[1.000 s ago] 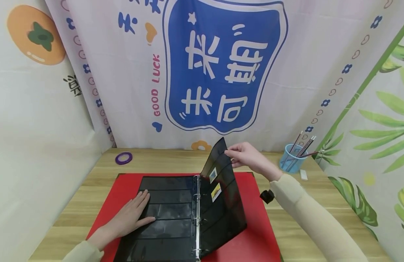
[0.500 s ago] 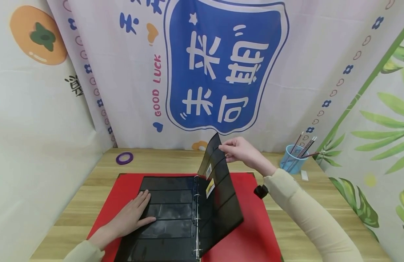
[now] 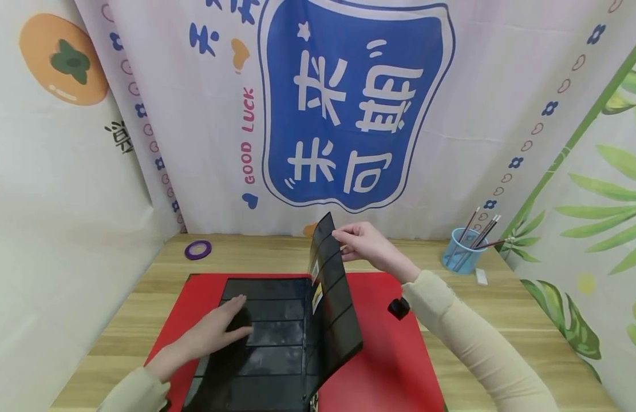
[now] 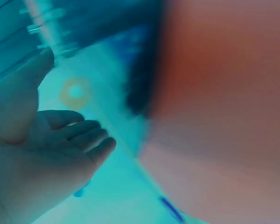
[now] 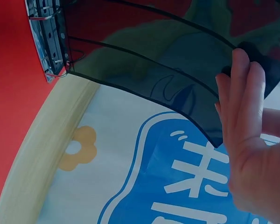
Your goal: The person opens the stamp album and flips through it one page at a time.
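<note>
An open red ring binder [image 3: 379, 355] lies on the table with black pocket pages. My right hand [image 3: 366, 246] pinches the outer edge of a raised black pocket page [image 3: 338, 309], which stands nearly upright over the binder rings [image 5: 44, 16]. Two small stamp-like pictures [image 3: 318, 297], one partly yellow, show on its left-facing side. In the right wrist view the page looks see-through and bends toward my fingers. My left hand [image 3: 212, 332] has its fingers extended over the left-hand black page [image 3: 271, 332]. The left wrist view shows that hand's palm and loosely bent fingers.
A purple tape roll [image 3: 198, 249] lies at the back left of the wooden table [image 3: 117, 332]. At the back right stand a blue mesh cup [image 3: 459, 254] with several pencils and a small white eraser [image 3: 481, 277]. A printed cloth [image 3: 220, 171] hangs behind.
My right hand has moved left, swinging the page from a rightward lean to nearly upright. My left hand, which rested flat on the left page, has shifted slightly right and lifted.
</note>
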Demonstrator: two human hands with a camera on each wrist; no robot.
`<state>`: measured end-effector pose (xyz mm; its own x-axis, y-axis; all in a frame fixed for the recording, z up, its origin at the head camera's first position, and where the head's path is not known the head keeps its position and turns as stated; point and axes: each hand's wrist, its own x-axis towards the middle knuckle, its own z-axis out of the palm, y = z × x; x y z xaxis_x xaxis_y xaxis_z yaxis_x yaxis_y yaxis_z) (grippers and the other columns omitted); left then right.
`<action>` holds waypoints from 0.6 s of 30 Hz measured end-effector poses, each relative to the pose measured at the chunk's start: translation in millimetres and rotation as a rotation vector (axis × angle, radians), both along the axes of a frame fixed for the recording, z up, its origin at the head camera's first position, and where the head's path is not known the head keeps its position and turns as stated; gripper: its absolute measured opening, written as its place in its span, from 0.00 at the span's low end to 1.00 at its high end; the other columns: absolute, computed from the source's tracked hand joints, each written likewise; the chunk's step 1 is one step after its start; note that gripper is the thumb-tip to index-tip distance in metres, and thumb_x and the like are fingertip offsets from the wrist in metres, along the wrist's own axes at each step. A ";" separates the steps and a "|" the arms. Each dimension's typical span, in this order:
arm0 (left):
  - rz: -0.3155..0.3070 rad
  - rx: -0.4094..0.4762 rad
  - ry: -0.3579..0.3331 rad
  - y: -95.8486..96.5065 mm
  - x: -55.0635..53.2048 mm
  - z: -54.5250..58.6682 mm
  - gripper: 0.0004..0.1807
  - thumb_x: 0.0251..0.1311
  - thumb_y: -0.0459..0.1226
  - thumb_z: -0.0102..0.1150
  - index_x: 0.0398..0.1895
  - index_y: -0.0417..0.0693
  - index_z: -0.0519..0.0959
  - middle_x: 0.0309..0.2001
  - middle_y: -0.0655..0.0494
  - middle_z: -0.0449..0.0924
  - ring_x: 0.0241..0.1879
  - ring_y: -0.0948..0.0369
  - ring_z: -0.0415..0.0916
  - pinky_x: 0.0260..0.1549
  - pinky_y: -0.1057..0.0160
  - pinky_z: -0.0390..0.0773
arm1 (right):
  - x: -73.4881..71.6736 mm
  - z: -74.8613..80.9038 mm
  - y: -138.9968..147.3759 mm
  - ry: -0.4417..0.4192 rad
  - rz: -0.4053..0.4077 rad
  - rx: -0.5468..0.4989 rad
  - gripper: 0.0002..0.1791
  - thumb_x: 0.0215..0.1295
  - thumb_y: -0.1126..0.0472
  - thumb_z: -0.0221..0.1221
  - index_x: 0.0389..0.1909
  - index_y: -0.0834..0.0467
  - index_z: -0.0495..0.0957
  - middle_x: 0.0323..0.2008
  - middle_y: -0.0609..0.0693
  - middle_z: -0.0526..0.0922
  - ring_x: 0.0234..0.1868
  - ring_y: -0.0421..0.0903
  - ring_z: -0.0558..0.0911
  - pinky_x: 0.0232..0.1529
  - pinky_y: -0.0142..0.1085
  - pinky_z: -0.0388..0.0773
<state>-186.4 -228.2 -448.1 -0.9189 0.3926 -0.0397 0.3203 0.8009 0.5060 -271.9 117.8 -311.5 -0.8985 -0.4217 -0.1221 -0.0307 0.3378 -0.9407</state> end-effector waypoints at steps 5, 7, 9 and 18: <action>0.008 0.160 0.049 35.3 -9.9 44.1 0.33 0.67 0.50 0.59 0.66 0.35 0.72 0.64 0.37 0.75 0.59 0.46 0.79 0.54 0.47 0.81 | -0.2 -0.1 -6.4 0.012 0.004 -0.012 0.18 0.75 0.57 0.53 0.55 0.67 0.79 0.39 0.54 0.86 0.33 0.41 0.88 0.46 0.41 0.87; 0.016 0.216 0.072 51.1 -11.9 62.5 0.30 0.68 0.48 0.58 0.65 0.37 0.74 0.62 0.40 0.78 0.56 0.49 0.82 0.52 0.50 0.83 | -0.2 -0.1 -9.8 0.014 -0.004 -0.011 0.18 0.75 0.57 0.53 0.55 0.66 0.79 0.39 0.54 0.85 0.32 0.41 0.87 0.45 0.42 0.87; 0.017 0.273 0.079 66.2 -14.1 79.3 0.27 0.69 0.46 0.57 0.64 0.38 0.75 0.60 0.40 0.80 0.54 0.50 0.83 0.51 0.51 0.83 | 0.2 -0.1 -13.9 0.019 -0.014 -0.014 0.19 0.74 0.56 0.54 0.56 0.65 0.79 0.40 0.55 0.85 0.32 0.41 0.87 0.45 0.42 0.87; 0.023 0.412 0.063 108.0 -24.0 123.4 0.22 0.70 0.44 0.56 0.63 0.43 0.77 0.58 0.46 0.82 0.54 0.52 0.83 0.53 0.52 0.83 | 6.4 -1.4 -34.7 0.098 -0.028 -0.018 0.17 0.70 0.52 0.60 0.49 0.62 0.82 0.42 0.59 0.87 0.35 0.49 0.90 0.41 0.42 0.87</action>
<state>-210.4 -120.2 -324.6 -0.9231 0.3435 0.1731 0.3454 0.5423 0.7659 -265.5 83.1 -312.9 -0.9171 -0.3978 -0.0259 -0.1135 0.3229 -0.9396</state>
